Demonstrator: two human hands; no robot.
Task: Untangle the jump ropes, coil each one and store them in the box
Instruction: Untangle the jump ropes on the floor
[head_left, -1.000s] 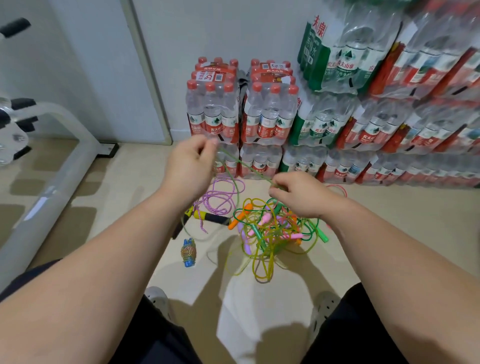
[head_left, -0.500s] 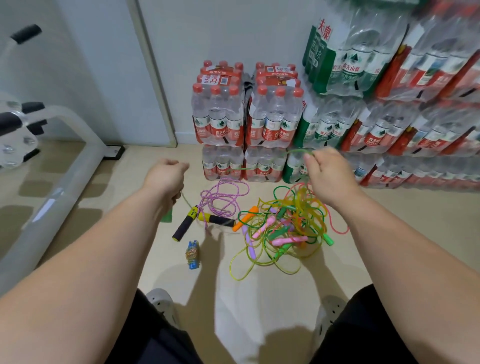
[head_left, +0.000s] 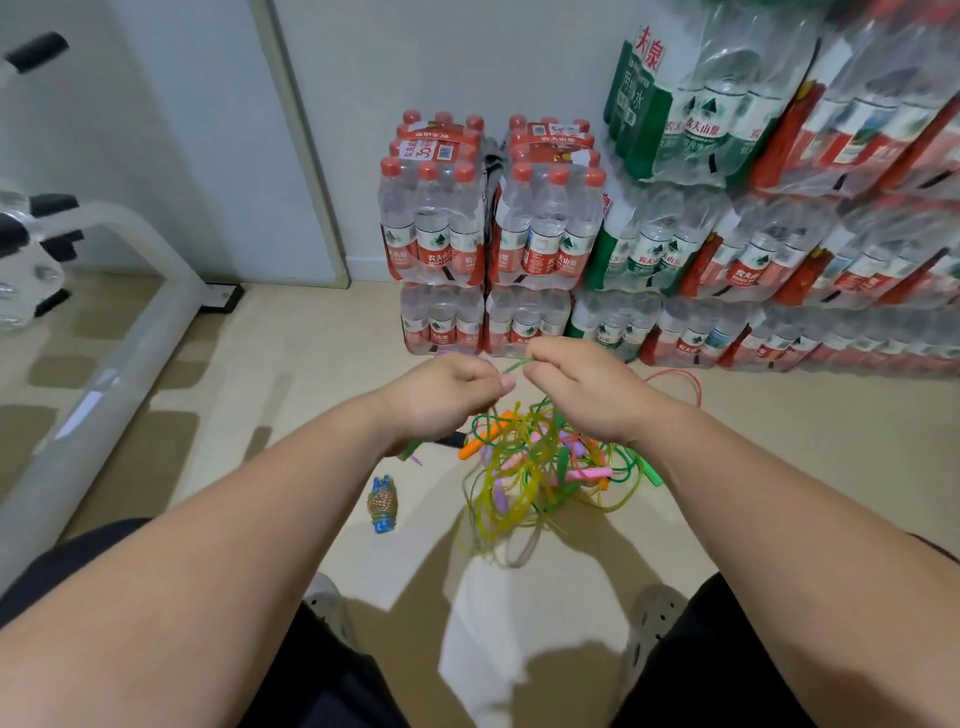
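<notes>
A tangled heap of jump ropes (head_left: 540, 473) in yellow, green, pink and orange lies on the floor between my feet and the stacked bottles. Above it, my left hand (head_left: 447, 400) and my right hand (head_left: 582, 389) are close together, each pinching the same green rope (head_left: 515, 367), a short length of which shows between them. A red rope (head_left: 680, 379) loops on the floor behind my right wrist. A green handle (head_left: 652, 473) pokes out at the heap's right. No box is in view.
Shrink-wrapped packs of water bottles (head_left: 488, 234) are stacked along the wall ahead and to the right. A grey exercise machine frame (head_left: 104, 364) runs down the left. A small blue-and-yellow beaded object (head_left: 383, 505) lies on the floor left of the heap. My shoes (head_left: 654, 618) flank a pale patch.
My hands were spread wide half a second ago with the green rope stretched between them; now they have come together above the heap. The purple rope and black handle are now hidden behind my left hand.
</notes>
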